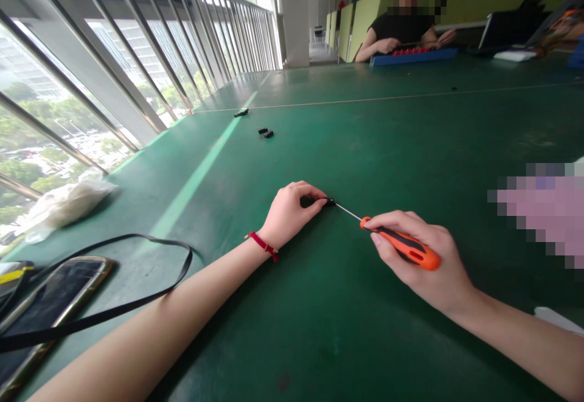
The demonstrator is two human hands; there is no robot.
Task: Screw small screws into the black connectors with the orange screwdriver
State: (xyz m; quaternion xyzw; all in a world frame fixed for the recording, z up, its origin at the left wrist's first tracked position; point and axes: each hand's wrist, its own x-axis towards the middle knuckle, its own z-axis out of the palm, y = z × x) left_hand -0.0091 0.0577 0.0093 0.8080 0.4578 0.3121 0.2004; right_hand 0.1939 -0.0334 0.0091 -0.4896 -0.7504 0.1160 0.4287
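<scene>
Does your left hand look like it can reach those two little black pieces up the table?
Probably yes: nothing but bare green table lies between the left hand and the two small black pieces. It would likely have to let go of the small black part first.

My feed: left hand (292,214) pinches a small black part (314,201), maybe a plastic connector, on the green workbench (365,146). Right hand (417,262) grips an orange-and-black screwdriver (404,247), its tip touching the part. Black pieces (265,133) lie near 12 o'clock. Phone (50,311) under a black strap (189,256) at 8 o'clock, plastic bag (68,204) at 9. Co-worker (401,31) behind a blue tray (413,56) at 1 o'clock.
</scene>
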